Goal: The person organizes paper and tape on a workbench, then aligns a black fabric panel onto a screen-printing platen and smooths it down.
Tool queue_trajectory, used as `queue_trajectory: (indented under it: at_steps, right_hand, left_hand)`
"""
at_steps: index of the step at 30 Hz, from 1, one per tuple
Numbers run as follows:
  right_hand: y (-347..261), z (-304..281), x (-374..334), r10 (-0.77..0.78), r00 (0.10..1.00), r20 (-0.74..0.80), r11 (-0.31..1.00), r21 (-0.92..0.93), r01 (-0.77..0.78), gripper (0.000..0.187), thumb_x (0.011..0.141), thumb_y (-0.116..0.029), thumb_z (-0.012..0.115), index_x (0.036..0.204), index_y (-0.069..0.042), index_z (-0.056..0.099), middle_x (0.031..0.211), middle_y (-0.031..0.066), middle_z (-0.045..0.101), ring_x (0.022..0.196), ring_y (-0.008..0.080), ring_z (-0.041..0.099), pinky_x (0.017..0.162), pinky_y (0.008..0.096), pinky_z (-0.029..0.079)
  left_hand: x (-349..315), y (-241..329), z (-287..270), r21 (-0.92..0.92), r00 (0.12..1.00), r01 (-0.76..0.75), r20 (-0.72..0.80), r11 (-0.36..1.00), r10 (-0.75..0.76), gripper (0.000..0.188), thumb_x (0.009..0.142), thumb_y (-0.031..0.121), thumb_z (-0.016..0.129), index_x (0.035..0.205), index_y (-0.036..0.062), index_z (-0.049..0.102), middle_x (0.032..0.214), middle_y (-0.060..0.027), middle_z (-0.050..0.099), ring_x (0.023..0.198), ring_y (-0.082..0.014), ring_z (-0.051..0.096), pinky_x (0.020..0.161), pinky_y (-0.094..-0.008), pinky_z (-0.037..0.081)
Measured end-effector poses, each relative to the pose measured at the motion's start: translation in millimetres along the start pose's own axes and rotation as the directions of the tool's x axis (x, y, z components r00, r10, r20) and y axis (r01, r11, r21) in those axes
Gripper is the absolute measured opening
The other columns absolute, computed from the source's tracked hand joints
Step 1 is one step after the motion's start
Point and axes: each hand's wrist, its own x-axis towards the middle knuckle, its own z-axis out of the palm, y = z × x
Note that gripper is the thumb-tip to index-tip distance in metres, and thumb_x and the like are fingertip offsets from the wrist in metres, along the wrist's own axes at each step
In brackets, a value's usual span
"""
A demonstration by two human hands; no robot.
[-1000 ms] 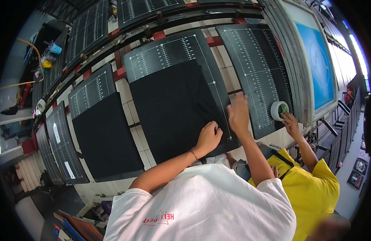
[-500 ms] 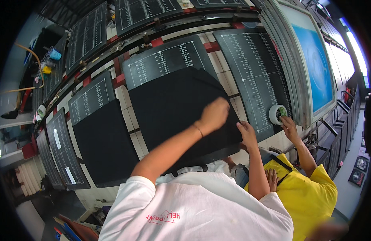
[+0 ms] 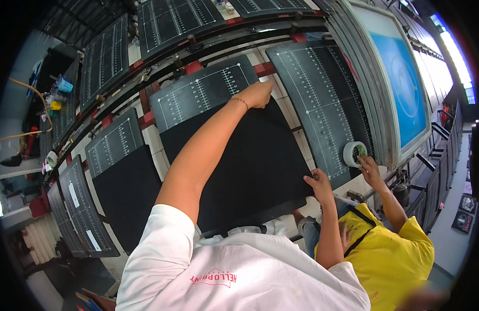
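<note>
A black cloth [image 3: 244,155] lies over the middle board, its far part leaving the board's white-ruled grey surface [image 3: 187,93] bare. Stretched across the cloth, my left arm leads to my left hand [image 3: 256,95], closed at the cloth's far right corner; its fingertips are partly hidden. My right hand [image 3: 319,185] pinches the cloth's near right edge between thumb and fingers.
A co-worker in a yellow shirt [image 3: 390,249] stands at my right, one hand on a white tape roll [image 3: 354,154] on the right-hand board [image 3: 322,103]. Beyond is a framed blue screen [image 3: 400,88]. Another black cloth [image 3: 128,192] covers the board to the left.
My left hand has moved up and away, from above the cloth's right side to its far right corner. My right hand stays at the near right edge. The view has shifted slightly.
</note>
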Motion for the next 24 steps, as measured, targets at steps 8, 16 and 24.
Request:
queue_trajectory:
  at_steps: [8,16,24]
  right_hand:
    - [-6,17,-14,-0.266,0.892,-0.364,0.837,-0.547,0.027,0.019,0.084,-0.010,0.065,0.098,0.001,0.056,0.087,0.0107,0.062,0.080,0.0257,0.059,0.073,0.0352,0.047]
    - [-83,153,41,-0.700,0.547,0.459,0.213,-0.597,0.773,0.054,0.088,-0.035,0.061,0.131,-0.003,0.050,0.142,0.0180,0.044,0.136,0.0369,0.035,0.113,0.0506,0.026]
    - [-129,162,178,-0.776,0.572,0.267,0.153,-0.800,0.580,0.068,0.094,-0.044,0.050,0.145,-0.001,0.034,0.152,0.0174,0.033,0.139,0.0397,0.030,0.114,0.0516,0.023]
  left_hand:
    - [-23,-1,56,-0.009,0.723,-0.326,-0.646,0.945,0.244,0.034,0.088,0.006,0.050,0.121,-0.0014,0.053,0.143,-0.0280,0.037,0.133,-0.0427,0.037,0.111,-0.0437,0.031]
    - [-221,48,207,0.286,0.938,-0.248,-0.167,0.925,0.304,0.064,0.092,0.044,0.049,0.137,-0.0009,0.044,0.145,-0.0229,0.038,0.138,-0.0379,0.030,0.115,-0.0525,0.021]
    - [-222,-21,113,0.382,0.797,0.346,-0.601,0.857,-0.054,0.060,0.087,0.027,0.057,0.136,-0.0029,0.039,0.142,-0.0239,0.040,0.134,-0.0448,0.034,0.109,-0.0564,0.027]
